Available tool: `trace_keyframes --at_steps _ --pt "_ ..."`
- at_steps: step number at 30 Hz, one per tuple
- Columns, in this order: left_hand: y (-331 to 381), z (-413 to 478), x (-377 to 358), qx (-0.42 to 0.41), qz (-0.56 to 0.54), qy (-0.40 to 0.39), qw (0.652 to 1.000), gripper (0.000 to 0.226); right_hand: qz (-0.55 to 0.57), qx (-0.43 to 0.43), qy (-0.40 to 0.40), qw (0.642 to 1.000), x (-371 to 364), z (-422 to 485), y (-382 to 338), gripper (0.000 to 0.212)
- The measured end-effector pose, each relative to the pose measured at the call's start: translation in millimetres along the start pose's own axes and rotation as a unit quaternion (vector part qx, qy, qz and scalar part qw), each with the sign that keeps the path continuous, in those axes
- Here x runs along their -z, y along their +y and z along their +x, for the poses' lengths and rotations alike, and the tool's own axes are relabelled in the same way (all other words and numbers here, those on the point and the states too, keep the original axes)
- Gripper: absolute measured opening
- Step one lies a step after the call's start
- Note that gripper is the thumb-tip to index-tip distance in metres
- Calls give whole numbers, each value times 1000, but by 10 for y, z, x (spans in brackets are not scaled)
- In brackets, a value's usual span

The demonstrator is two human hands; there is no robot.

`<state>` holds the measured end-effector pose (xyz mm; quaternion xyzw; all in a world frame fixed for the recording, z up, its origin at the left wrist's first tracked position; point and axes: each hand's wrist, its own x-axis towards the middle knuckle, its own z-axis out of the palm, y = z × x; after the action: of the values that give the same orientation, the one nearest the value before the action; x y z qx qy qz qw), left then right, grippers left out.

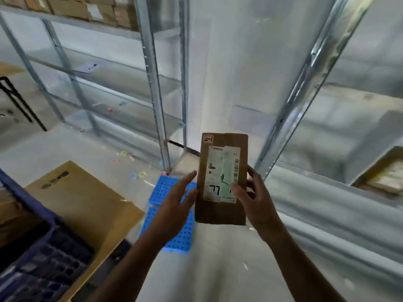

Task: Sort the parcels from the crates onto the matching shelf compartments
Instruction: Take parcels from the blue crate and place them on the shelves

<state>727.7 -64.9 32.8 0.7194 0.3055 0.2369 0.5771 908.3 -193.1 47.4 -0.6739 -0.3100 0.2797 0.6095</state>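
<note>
Shelf racks [152,83]: fill the back and the right side, grey metal uprights and pale boards, blurred at the right edge.
Cartons [104,12]: line the top board of the left rack, brown, packed side by side.
Floor [65,144]: pale concrete, dotted with small coloured paper scraps near the foot of the rack.
Cardboard sheet [87,203]: lies flat at lower left, tan, one edge tucked against the crate.
Crate [28,200]: sits in the bottom-left corner, dark blue, grid-walled, only partly in view; contents too dark to tell.
Blue panels [174,234]: lie on the floor under the left forearm, bright blue, perforated, one beyond the other.
Parcel [221,214]: held up in mid-air at centre frame, long side upright, brown cardboard, front of the racks and above the floor, in no compartment.
Right hand [255,197]: grips the parcel's right edge, thumb pressed on the front, fingers wrapped behind.
Left hand [176,201]: spread flat, fingers straight, right beside the parcel's left edge; contact impossible to tell.
Label [214,171]: covers most of the parcel's face, white with a green strip, barcode on the right, "77" handwritten low down.
Tag [208,139]: sits in the parcel's top-left corner, reads "2-1".
</note>
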Motion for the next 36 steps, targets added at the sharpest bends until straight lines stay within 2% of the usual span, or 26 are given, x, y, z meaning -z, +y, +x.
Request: trace_keyframes --at_steps 4,9,16,21,28,32,36 --pt "98 210 -655 -64 190 -17 980 48 8 -25 69 997 911 -277 219 55" --pt "260 419 -1569 -129 294 -98 942 57 12 -59 169 984 1862 -800 441 48" --pt "414 599 -2696 -233 370 -233 869 64 25 -75 312 947 2641 -1389 644 43" --pt "534 783 -3415 -267 369 -284 844 65 26 -82 367 926 3124 -1571 665 45" --pt "560 1373 -4151 -290 359 -301 835 65 12 -103 407 907 3744 -1184 746 45" --pt "463 1735 -4340 -264 368 -286 844 66 -4 -133 370 920 3999 -833 812 56" --pt "376 2032 -4427 -237 379 -277 851 66 -12 -139 343 929 4169 -463 885 54"
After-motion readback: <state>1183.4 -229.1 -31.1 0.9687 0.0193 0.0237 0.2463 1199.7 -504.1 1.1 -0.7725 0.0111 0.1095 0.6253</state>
